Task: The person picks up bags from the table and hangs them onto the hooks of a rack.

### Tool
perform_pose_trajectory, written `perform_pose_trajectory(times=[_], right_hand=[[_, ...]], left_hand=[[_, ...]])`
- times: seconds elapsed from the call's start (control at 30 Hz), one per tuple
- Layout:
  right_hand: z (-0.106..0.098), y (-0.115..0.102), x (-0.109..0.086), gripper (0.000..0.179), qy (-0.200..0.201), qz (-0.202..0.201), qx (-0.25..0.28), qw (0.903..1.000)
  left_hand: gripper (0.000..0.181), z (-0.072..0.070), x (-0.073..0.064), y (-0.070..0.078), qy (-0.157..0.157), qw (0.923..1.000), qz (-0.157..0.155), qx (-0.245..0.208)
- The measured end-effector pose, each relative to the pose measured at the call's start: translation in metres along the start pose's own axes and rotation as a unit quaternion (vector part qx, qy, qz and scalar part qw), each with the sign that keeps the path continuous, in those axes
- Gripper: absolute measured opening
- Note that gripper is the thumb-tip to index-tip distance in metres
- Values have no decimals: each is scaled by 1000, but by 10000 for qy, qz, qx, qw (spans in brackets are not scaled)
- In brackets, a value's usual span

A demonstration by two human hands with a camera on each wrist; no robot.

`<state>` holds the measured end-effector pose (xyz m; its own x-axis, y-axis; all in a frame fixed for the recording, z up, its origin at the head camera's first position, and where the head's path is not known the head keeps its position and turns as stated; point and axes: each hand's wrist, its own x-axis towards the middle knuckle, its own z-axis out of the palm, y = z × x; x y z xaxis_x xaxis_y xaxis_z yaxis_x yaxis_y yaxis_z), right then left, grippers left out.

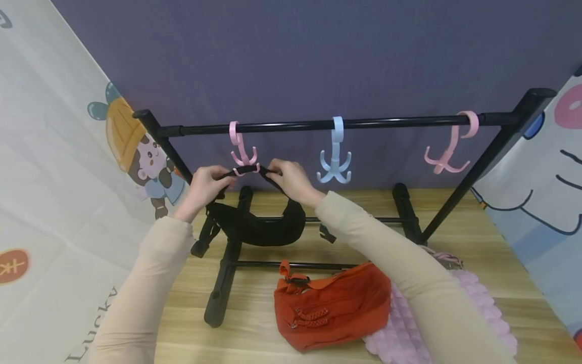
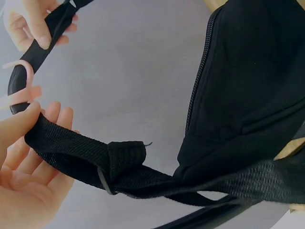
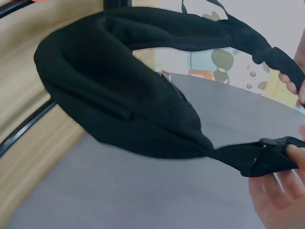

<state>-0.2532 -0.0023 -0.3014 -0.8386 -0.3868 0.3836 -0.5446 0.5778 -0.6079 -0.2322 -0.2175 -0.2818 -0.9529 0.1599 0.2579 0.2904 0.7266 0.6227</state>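
Note:
A black waist bag with a zipper hangs by its strap below the left pink hook. The top of the strap's loop lies across that hook's lower prongs. My left hand pinches the strap just left of the hook, thumb on top, as the left wrist view shows. On the other side, my right hand pinches the strap between thumb and fingers. From the right wrist, the bag's body sags in a curve, and a buckle-like piece sits by the right fingers.
A black rack's top rail also bears a blue hook and another pink hook. An orange-red bag lies on the wooden surface, beside a lilac puffy bag partly behind my right sleeve. Printed cloths flank the rack.

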Motion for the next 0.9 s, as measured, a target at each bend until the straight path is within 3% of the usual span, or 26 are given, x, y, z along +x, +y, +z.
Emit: perform_pose_trajectory(times=[0.37, 0.67, 0.77, 0.9], right_hand=[[10, 6, -7, 10, 460, -61, 402, 9981], [14, 9, -17, 29, 354, -100, 199, 9991], [13, 8, -24, 38, 424, -341, -75, 9985], [10, 4, -35, 44, 796, -1043, -518, 9900]], left_hand=[[16, 13, -4, 7, 317, 9986, -54, -423], [25, 19, -11, 7, 728, 9969, 17, -310], [32, 22, -17, 12, 988, 9942, -51, -416], [42, 27, -29, 22, 1450, 9875, -148, -601]])
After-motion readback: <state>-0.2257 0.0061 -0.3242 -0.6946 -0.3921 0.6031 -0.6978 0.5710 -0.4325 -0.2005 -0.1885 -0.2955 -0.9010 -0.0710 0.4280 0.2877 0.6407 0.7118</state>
